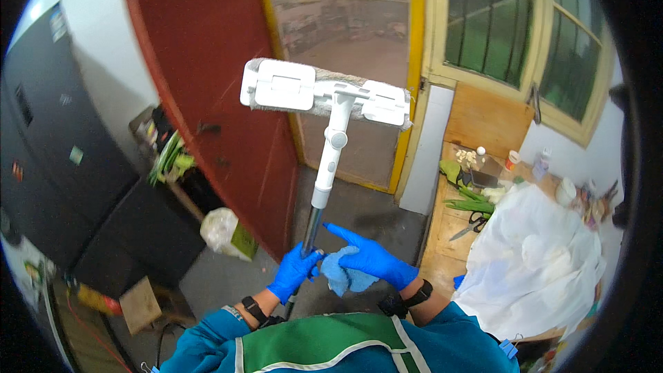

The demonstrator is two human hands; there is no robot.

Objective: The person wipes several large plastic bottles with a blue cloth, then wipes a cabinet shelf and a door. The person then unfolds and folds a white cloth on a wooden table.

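My left hand (295, 273), in a blue rubber glove, is wrapped around the dark pole (312, 230) of a flat mop. The mop's white head (285, 84) is raised in front of me with its plastic clips facing me. A grey fluffy pad (331, 105) shows around the head's edges. In my right hand (380, 264), also gloved in blue, a light blue cloth (344, 272) is pinched below the thumb, and the index finger points out towards the pole. The cloth hangs beside the pole; whether they touch I cannot tell.
A red door (222, 62) stands ajar at the left, before a yellow-framed screen door (414, 62). On the right, a wooden table (440, 248) bears a white cloth (533, 269), scissors (472, 225) and green onions (469, 203). A dark refrigerator (62, 140), a plastic bag (222, 230) and a stool (141, 305) are left.
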